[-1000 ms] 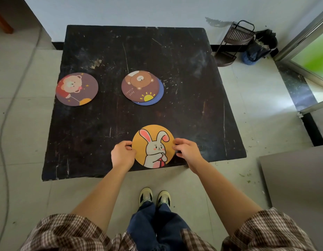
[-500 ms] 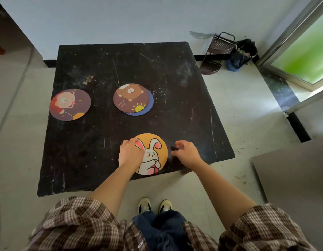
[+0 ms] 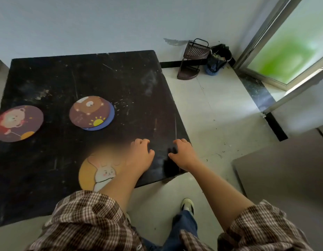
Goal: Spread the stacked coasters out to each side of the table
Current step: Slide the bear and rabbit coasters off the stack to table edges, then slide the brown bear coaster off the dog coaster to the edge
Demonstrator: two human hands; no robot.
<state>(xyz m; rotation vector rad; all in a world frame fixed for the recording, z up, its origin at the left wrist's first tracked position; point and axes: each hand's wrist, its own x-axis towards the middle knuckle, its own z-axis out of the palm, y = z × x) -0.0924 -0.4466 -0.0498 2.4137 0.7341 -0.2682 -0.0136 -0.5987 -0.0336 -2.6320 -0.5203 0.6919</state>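
The black table carries round cartoon coasters. An orange rabbit coaster lies at the near edge, partly under my left forearm. In the middle, a brown bear coaster rests on top of a blue sun coaster. A maroon bear coaster sits at the left edge. My left hand and my right hand hover palm down over the table's near right corner, fingers curled loosely, holding nothing.
Past the table's right edge is pale floor with a small brown corner rack and a dark bin by the wall. A glass door stands at the right, a grey panel lies near right.
Both hands let go of the rabbit coaster, which stays at the near edge, and moved right toward the table's near right corner. The view swung right.
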